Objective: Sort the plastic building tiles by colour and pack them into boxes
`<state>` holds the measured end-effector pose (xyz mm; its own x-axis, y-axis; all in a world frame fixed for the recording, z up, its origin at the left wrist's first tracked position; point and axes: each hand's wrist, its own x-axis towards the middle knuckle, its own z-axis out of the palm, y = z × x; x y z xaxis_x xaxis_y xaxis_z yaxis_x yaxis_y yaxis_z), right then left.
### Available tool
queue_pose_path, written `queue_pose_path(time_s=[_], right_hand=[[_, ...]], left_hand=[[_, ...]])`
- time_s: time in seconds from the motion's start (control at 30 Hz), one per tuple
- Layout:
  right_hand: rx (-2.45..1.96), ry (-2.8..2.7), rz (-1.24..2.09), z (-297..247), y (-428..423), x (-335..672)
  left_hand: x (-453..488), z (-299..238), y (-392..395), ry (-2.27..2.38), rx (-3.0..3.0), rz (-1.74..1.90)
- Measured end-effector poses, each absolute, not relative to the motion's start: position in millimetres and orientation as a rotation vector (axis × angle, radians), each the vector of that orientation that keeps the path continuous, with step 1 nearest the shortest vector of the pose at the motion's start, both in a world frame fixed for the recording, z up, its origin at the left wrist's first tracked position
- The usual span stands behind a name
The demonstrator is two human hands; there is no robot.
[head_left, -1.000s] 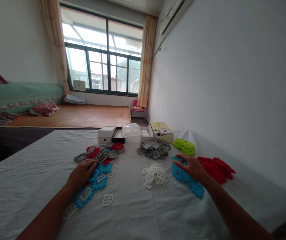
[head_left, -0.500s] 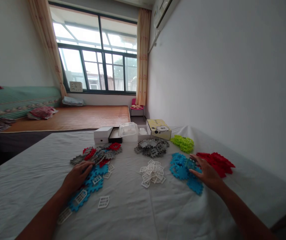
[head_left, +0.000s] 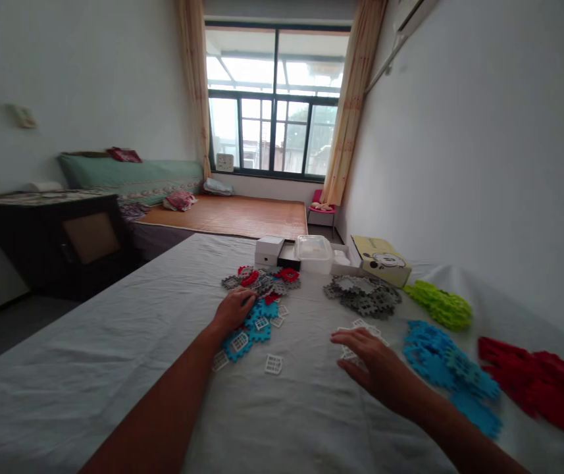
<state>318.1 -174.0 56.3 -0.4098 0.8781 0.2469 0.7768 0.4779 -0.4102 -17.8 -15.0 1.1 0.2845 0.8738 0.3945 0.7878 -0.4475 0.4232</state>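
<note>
My left hand (head_left: 235, 308) rests at the near edge of a mixed heap of grey and red interlocking plastic pieces (head_left: 264, 282), fingers loosely stretched and nothing visible in them. Beside it lie blue toothed pieces (head_left: 238, 347) with white lattice window pieces (head_left: 262, 323) on and around them. A single white window piece (head_left: 274, 364) lies apart on the cloth. Over the pile of white window pieces (head_left: 375, 332) my right hand (head_left: 368, 355) hovers with fingers apart, holding nothing I can see, and hides much of that pile.
Sorted heaps of blue (head_left: 447, 365), red (head_left: 538, 382), lime green (head_left: 439, 305) and grey pieces (head_left: 363, 294) lie on the cloth-covered table (head_left: 114, 342). At its far edge stand a white box (head_left: 268, 250), a clear plastic tub (head_left: 314, 253) and a yellow cartoon box (head_left: 383, 260).
My right hand has left the blue heap, where a blue piece was at its fingers, and come left over the white pieces. My left hand stays by the mixed heap. The view has turned left.
</note>
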Motion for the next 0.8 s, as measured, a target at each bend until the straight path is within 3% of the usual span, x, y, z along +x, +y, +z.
queue_pose_path(time_s=[0.33, 0.8], right_hand=[[-1.433, -2.377, 0.284, 29, -66, 200], [-1.471, -2.156, 0.504, 41, -96, 264]], left_hand=[[-16, -3, -17, 1.571, 2.387, 0.944], [-14, -3, -16, 1.521, 2.361, 0.965]])
